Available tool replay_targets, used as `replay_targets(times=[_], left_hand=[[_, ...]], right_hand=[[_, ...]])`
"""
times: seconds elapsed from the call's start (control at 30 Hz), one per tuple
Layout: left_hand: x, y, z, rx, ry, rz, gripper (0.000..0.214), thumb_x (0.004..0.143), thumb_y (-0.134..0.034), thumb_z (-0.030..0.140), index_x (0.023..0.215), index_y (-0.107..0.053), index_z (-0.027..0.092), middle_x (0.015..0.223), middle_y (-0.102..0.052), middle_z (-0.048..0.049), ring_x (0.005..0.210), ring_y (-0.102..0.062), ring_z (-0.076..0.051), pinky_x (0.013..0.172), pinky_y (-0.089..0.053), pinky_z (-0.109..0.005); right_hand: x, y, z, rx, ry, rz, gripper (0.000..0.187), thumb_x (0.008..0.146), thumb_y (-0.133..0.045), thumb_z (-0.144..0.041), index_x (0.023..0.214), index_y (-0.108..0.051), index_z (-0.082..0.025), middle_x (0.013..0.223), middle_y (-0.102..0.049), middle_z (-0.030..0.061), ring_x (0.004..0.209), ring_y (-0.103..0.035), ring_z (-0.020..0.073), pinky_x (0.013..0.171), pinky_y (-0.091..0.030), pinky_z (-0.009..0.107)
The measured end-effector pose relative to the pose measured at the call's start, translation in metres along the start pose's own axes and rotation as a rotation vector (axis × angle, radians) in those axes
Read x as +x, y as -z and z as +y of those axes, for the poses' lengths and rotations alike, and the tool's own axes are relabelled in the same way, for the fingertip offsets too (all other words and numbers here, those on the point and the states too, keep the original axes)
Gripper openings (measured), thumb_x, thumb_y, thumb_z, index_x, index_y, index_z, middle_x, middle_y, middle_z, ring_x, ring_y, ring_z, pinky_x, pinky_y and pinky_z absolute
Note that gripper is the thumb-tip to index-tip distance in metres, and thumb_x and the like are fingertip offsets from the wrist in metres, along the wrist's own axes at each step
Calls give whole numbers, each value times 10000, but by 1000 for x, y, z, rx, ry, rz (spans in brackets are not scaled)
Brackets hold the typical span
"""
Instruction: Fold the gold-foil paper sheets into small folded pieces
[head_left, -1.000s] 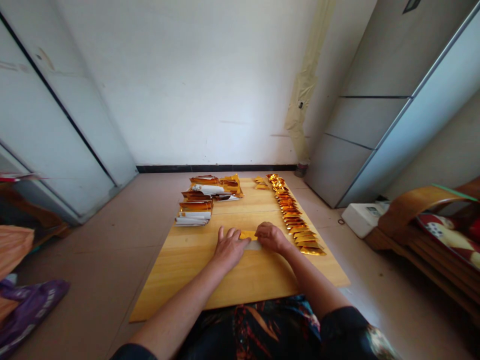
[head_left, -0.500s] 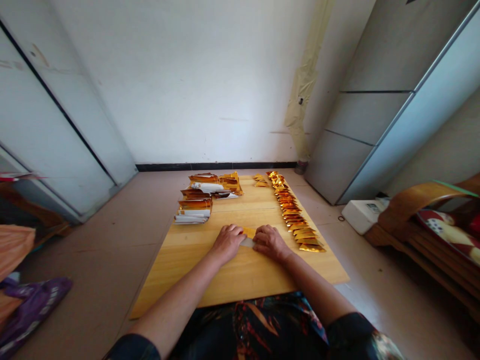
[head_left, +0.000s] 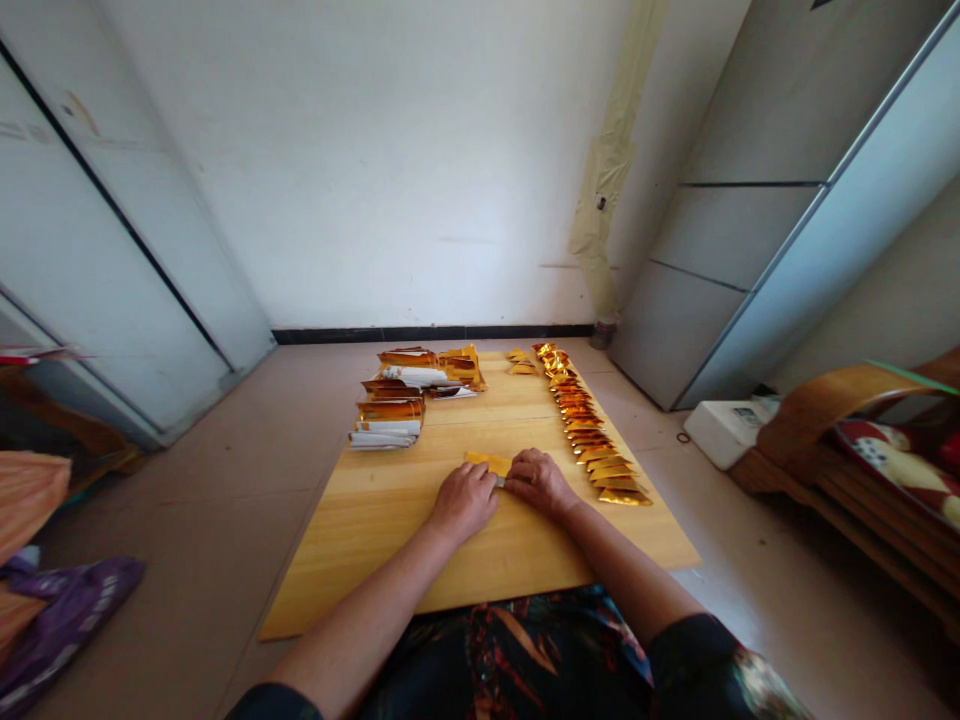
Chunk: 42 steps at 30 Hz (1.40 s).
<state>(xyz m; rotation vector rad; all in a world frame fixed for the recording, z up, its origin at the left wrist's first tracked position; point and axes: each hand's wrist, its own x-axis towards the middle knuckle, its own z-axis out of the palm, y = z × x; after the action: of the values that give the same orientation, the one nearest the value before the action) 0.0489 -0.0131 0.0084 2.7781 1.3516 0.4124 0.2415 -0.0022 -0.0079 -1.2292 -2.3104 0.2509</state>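
Left hand (head_left: 463, 503) and right hand (head_left: 538, 482) rest on the tabletop (head_left: 360, 570), fingers (head_left: 521, 476) pinching a gold foil strip (head_left: 486, 463) at lower centre. Folding appears in hand; the next crease calls for firm, even pressure. Folded gold triangles (head_left: 592, 440) line up at upper right, beside foil stacks (head_left: 390, 412) at upper left.

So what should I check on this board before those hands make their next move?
1. Gold foil strip lying between the left hand and right hand: ok.
2. The strip's end under the right hand's fingers: cannot tell, hidden.
3. Row of folded gold triangles apart from the right hand: ok.
4. Stacks of gold and white packets apart from the left hand, farther up the wooden board: ok.
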Motion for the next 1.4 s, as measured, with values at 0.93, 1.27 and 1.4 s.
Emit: replay_targets(times=[0.93,1.27,1.4], left_hand=[[1,-5,2,-126,199,82,119,845,-509,192,826,-626,201,963,-654,-47,944,-554,-200,799,-435,-322],[-4,-9,-2,-149,125,101,125,819,-510,155,834,-621,211,971,-650,-35,933,-555,-193,808,-418,-318],[-6,-7,0,-129,120,97,134,848,-485,167,879,-605,216,1055,-647,-38,966,-556,-200,821,-412,-331]], right_hand=[[14,4,-11,37,-312,-39,65,755,-648,-191,740,-709,-173,756,-636,26,727,-553,126,670,-393,208],[13,6,-9,37,-278,-95,142,803,-595,-180,826,-735,-195,833,-666,35,790,-576,134,728,-401,214],[18,6,-15,-52,-349,-163,162,816,-584,-237,857,-740,-231,856,-669,29,801,-584,144,701,-389,214]])
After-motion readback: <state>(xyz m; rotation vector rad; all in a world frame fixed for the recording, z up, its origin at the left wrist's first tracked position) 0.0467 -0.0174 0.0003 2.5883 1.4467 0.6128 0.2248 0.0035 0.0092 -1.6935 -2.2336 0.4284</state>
